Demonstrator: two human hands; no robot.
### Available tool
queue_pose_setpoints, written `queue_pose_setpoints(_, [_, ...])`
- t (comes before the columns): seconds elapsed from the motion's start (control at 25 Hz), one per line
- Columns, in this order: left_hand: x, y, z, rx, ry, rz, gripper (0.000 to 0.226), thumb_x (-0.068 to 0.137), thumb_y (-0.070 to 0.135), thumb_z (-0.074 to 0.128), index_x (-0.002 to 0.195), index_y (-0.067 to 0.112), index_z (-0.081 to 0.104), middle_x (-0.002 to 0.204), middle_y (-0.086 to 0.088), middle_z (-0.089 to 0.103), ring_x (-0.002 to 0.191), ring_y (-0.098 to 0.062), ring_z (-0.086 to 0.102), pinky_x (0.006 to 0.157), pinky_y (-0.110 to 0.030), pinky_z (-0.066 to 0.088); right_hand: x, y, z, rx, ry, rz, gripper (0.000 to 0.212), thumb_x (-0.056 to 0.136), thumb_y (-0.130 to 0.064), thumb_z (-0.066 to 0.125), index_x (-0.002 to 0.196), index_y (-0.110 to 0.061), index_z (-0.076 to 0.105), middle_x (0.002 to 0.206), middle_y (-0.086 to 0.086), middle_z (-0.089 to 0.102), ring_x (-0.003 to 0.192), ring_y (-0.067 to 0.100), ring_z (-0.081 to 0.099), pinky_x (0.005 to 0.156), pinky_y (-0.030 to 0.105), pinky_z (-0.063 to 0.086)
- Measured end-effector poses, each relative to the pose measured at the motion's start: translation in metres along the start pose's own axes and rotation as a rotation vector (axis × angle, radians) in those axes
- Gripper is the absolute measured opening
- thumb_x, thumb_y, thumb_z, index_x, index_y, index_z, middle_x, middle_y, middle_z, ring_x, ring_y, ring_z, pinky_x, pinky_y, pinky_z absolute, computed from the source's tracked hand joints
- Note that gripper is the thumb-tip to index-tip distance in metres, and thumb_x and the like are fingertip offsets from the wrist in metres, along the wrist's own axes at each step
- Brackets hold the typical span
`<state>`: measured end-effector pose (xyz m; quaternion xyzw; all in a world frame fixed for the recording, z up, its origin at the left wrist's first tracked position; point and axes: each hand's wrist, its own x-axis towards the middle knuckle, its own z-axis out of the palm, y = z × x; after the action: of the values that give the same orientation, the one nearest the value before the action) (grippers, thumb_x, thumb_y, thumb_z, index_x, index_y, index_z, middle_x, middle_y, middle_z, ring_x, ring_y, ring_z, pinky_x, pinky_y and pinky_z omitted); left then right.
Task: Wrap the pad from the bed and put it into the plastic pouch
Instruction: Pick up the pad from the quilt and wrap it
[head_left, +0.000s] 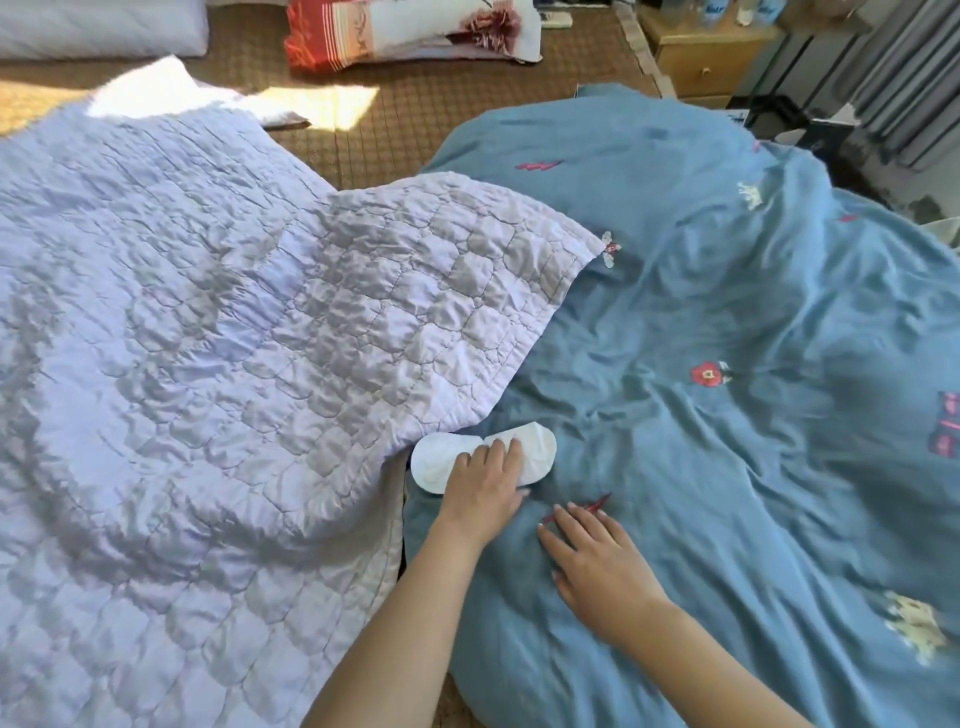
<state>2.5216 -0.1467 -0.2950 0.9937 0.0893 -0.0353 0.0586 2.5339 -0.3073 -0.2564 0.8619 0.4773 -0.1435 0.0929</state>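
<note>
A white oval pad (436, 462) lies flat on the bed where the white quilt meets the blue duvet. My left hand (485, 486) rests on top of its middle, fingers spread and pressing down, covering part of it. My right hand (592, 558) lies flat and empty on the blue duvet, just right of and nearer than the pad, fingers apart. No plastic pouch is in view.
A white quilted blanket (197, 338) covers the left half of the bed. A blue duvet (727, 312) with small embroidered motifs covers the right. A woven mat, pillows (410, 31) and a wooden nightstand (711, 52) lie beyond.
</note>
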Motion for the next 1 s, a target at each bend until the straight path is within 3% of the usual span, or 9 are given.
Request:
queue_pose_setpoints(0.12, [-0.003,-0.005,-0.018,-0.149,0.065,-0.139,0.033,0.056,0.018,0.086,0.086,0.01,0.074,0.065,-0.006,0.069,0.05,-0.018,0.066,0.042,-0.024,0.048,-0.003,0.001,-0.009,0.008,-0.054,0.048,0.059,0.045,-0.044,0.086,0.099,-0.024,0.074,0.104,0.004,0.075,0.097,0.019,0.07,0.078,0.034,0.06])
queue_pose_setpoints(0.24, [-0.032,-0.005,-0.046,-0.507,0.132,-0.282,0.022,0.088,0.013,0.06,0.108,0.007,0.065,0.094,-0.014,0.072,0.082,-0.03,0.069,0.068,-0.034,0.052,-0.015,-0.002,-0.023,0.036,-0.189,0.076,0.057,0.09,-0.032,0.05,0.143,-0.02,0.033,0.15,0.012,0.036,0.139,0.023,0.033,0.112,0.043,0.03])
queue_pose_setpoints(0.32, [-0.062,-0.005,-0.071,-0.641,0.141,-0.406,0.02,0.094,0.018,0.05,0.107,0.009,0.062,0.111,-0.015,0.068,0.105,-0.031,0.061,0.082,-0.035,0.044,-0.03,-0.005,-0.041,0.096,-0.222,0.081,0.055,0.096,-0.029,0.036,0.147,-0.021,0.015,0.154,0.008,0.024,0.142,0.021,0.023,0.115,0.044,0.022])
queue_pose_setpoints(0.44, [-0.11,-0.004,-0.117,-0.808,0.109,-0.479,0.019,0.095,0.019,0.048,0.101,0.005,0.059,0.144,-0.014,0.046,0.125,-0.023,0.051,0.092,-0.033,0.047,-0.055,-0.017,-0.085,0.146,-0.178,0.068,0.056,0.097,-0.031,0.034,0.148,-0.026,0.009,0.152,0.006,0.029,0.138,0.023,0.029,0.111,0.04,0.028])
queue_pose_setpoints(0.52, [-0.152,0.005,-0.155,-0.861,0.067,-0.492,0.018,0.096,0.021,0.049,0.104,0.009,0.06,0.137,-0.014,0.053,0.105,-0.018,0.063,0.077,-0.029,0.051,-0.081,-0.029,-0.125,0.2,-0.111,0.048,0.058,0.097,-0.033,0.034,0.148,-0.028,0.007,0.151,0.004,0.031,0.135,0.024,0.035,0.107,0.039,0.034])
queue_pose_setpoints(0.68, [-0.248,0.039,-0.22,-0.938,0.041,-0.562,0.018,0.094,0.029,0.052,0.096,0.013,0.061,0.096,-0.013,0.07,0.07,-0.024,0.066,0.06,-0.035,0.051,-0.142,-0.064,-0.203,0.437,0.018,-0.084,0.061,0.097,-0.035,0.042,0.147,-0.032,0.009,0.148,-0.001,0.037,0.127,0.024,0.045,0.099,0.037,0.042])
queue_pose_setpoints(0.84, [-0.337,0.074,-0.255,-0.964,0.142,-0.634,0.017,0.092,0.028,0.058,0.102,0.017,0.067,0.094,0.005,0.07,0.082,-0.006,0.066,0.066,-0.017,0.046,-0.192,-0.105,-0.238,0.495,0.018,-0.364,0.053,0.093,-0.038,0.052,0.141,-0.03,0.033,0.141,-0.003,0.046,0.122,0.02,0.049,0.096,0.033,0.041])
queue_pose_setpoints(0.92, [-0.374,0.086,-0.261,-1.007,0.216,-0.706,0.017,0.092,0.024,0.058,0.105,0.016,0.067,0.089,0.007,0.068,0.066,0.011,0.061,0.056,-0.006,0.041,-0.21,-0.127,-0.246,0.509,-0.029,-0.496,0.039,0.092,-0.033,0.056,0.128,-0.022,0.051,0.127,0.0,0.059,0.11,0.018,0.057,0.085,0.024,0.045])
queue_pose_setpoints(1.0, [-0.416,0.095,-0.267,-1.059,0.261,-0.773,0.013,0.092,0.023,0.058,0.101,0.019,0.067,0.081,0.011,0.065,0.054,0.012,0.056,0.048,-0.004,0.036,-0.228,-0.152,-0.251,0.543,-0.055,-0.584,0.022,0.092,-0.026,0.058,0.11,-0.014,0.063,0.106,0.003,0.068,0.092,0.017,0.062,0.065,0.009,0.04])
